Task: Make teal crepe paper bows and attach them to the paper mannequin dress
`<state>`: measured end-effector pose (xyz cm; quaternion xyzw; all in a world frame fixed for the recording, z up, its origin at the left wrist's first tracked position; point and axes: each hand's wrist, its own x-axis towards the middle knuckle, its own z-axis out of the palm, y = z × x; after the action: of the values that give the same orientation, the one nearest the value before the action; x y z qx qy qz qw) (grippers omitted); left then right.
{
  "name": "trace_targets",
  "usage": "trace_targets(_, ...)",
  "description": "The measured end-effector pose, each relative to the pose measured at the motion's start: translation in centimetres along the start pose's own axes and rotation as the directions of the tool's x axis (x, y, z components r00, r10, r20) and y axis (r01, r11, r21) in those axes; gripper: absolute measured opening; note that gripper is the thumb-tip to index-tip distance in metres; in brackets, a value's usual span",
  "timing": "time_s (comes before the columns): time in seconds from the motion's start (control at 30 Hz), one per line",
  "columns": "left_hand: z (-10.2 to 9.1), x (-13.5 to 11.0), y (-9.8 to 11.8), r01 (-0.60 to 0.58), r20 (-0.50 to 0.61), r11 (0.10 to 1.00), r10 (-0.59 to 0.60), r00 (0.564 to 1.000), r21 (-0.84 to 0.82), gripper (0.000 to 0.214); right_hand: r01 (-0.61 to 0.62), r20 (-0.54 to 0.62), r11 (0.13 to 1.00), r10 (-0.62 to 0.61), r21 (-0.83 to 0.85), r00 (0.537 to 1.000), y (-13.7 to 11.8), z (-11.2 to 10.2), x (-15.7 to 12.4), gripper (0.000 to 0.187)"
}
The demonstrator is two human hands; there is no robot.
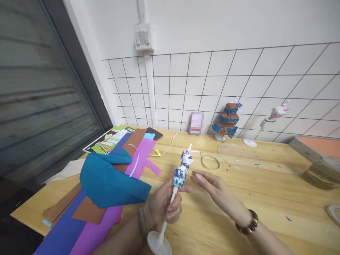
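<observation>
My left hand (165, 205) is wrapped round the white stem of a miniature dress form (181, 173). The form leans slightly right, its white body patched with blue, purple and teal bits. Its round white base (158, 244) hangs near the bottom edge of the view. Just right of the form's body, my right hand (209, 184) is apart from it, thumb and fingertips drawn together. Whatever the fingertips hold, if anything, is too small to make out.
Teal, brown, blue and purple paper or fabric sheets (111, 180) lie heaped at left, beside a phone (156, 133). A dressed form (227, 122) and a white form (276, 115) stand by the wall. A tape ring (210, 168), a tape roll (322, 171) and scraps lie on the table.
</observation>
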<state>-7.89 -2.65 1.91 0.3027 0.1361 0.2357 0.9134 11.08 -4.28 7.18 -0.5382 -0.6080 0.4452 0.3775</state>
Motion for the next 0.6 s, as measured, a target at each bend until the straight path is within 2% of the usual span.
trace_targets(0.1, -0.2, -0.4, 0.1, 0.082, 0.132, 0.997, -0.079, 0.988, -0.016, 0.066, -0.033, 0.092, 0.961, 0.008, 0.274, 0.996, -1.1, 1.2, 1.3, 0.037)
trace_targets(0.17, -0.3, -0.5, 0.1, 0.128, 0.162, 0.992, -0.125, 0.979, -0.006, 0.070, -0.055, 0.117, 0.933, 0.014, 0.357, 0.993, -1.6, 1.6, 1.8, 0.036)
trace_targets(0.23, -0.4, -0.3, -0.1, 0.177, 0.124, 0.984, -0.179, 0.976, 0.031, 0.071, -0.049, 0.096, 0.929, 0.014, 0.366, 0.995, -1.9, 1.6, 2.0, 0.035)
trace_targets(0.3, -0.5, 0.1, -0.3, 0.204, 0.022, 0.976, -0.207, 0.978, 0.080, 0.070, -0.033, 0.056, 0.941, 0.015, 0.336, 0.998, -2.1, 1.2, 2.1, 0.034)
trace_targets(0.37, -0.3, 0.8, -0.4, 0.158, -0.117, 0.980, -0.144, 0.983, 0.120, 0.066, -0.033, 0.019, 0.951, 0.029, 0.307, 0.999, -2.2, 0.4, 2.2, 0.034)
trace_targets(0.47, 0.8, 1.6, 0.2, -0.014, -0.272, 0.973, 0.078, 0.959, 0.231, 0.052, -0.027, -0.032, 0.959, 0.038, 0.282, 0.999, -2.2, -0.8, 2.4, 0.035)
trace_targets(0.53, 2.0, 2.2, 0.9, -0.091, -0.225, 0.928, 0.182, 0.957, 0.362, 0.046, 0.003, -0.062, 0.968, 0.013, 0.250, 0.998, -2.1, -1.3, 2.7, 0.035)
trace_targets(0.6, 3.3, 3.0, 1.7, -0.163, -0.173, 0.870, 0.270, 0.947, 0.466, 0.065, 0.048, -0.088, 0.977, -0.031, 0.209, 0.996, -2.0, -1.7, 2.8, 0.034)
